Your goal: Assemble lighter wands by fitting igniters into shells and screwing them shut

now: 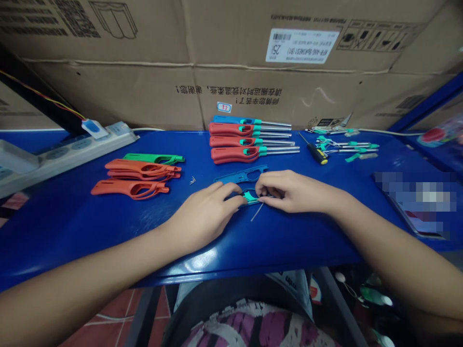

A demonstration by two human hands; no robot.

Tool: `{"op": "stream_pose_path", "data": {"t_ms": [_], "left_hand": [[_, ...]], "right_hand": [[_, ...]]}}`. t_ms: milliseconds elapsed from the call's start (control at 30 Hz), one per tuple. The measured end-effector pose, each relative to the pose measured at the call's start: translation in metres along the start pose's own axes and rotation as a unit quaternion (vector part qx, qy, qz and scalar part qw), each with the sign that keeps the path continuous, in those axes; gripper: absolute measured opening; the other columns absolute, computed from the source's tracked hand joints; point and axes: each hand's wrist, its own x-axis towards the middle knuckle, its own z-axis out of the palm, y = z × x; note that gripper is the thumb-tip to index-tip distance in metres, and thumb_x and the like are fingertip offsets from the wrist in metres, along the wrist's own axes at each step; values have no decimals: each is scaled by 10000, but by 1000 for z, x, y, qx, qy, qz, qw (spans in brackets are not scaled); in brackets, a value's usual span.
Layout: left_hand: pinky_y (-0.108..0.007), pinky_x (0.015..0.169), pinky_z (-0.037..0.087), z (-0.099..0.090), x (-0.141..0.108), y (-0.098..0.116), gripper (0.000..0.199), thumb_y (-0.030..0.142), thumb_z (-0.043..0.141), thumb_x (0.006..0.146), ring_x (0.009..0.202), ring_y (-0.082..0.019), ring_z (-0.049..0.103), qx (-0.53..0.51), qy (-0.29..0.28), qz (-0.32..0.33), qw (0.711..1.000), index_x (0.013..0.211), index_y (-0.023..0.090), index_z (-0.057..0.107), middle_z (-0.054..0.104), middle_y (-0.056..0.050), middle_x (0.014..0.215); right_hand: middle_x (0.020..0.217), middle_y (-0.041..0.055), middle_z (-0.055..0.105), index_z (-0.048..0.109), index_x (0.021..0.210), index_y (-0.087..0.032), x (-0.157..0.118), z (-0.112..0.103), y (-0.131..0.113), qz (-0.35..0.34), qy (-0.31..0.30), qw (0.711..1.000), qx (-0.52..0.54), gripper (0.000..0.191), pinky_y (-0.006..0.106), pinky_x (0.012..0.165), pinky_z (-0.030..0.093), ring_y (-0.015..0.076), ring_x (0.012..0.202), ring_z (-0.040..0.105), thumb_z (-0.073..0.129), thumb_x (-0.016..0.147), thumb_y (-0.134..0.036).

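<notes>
Close to the middle of the blue table, my two hands are closed on a part-assembled gas lighter with a green trigger (250,196). My left hand (206,214) grips its left end with bent fingers, hiding much of the body. Thumb and fingers of my right hand (285,192) pinch its right side, just beyond the green trigger. A thin, pale tube or strip (257,212) slants toward me from under the right fingertips. Just behind my hands lies a blue lighter shell half (238,178), its hollow side showing. A few small screws (193,180) lie behind my left hand.
Assembled lighters with metal barrels (235,141) are stacked behind. Orange shells (132,187) and a green shell (154,158) lie left, near a power strip (81,149). At right are a screwdriver (318,153), lighter inner parts (347,145) and a dark flat object (408,207).
</notes>
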Motion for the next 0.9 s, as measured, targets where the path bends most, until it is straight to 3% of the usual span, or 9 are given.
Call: {"op": "stream_pose_path", "data": {"t_ms": [267,700,900], "left_hand": [[-441,896,585,1,-1,-2,319,155,501,1003,1065,-268,639,-6,19,9,1000,1241,239,696,645,-83,1246],[-458,892,598,3,-2,-5,332,147,542,977,1061,-276,673,4,31,23,999,1205,270,750,680,-75,1251],[-414,829,617,2,-2,-5,317,154,570,968,993,-257,693,20,39,34,998,1210,262,744,727,-52,1190]], "right_hand": [[918,50,677,680,967,-160,1,2,3,-43,9,998,-35,88,245,741,469,141,816,622,592,965,-165],[890,51,659,684,918,-148,0,3,-1,-42,-3,995,-85,154,263,715,469,151,792,612,554,993,-180],[948,55,661,686,984,-162,-2,-1,0,-39,-12,998,-48,122,265,739,481,157,844,627,565,975,-175]]}}
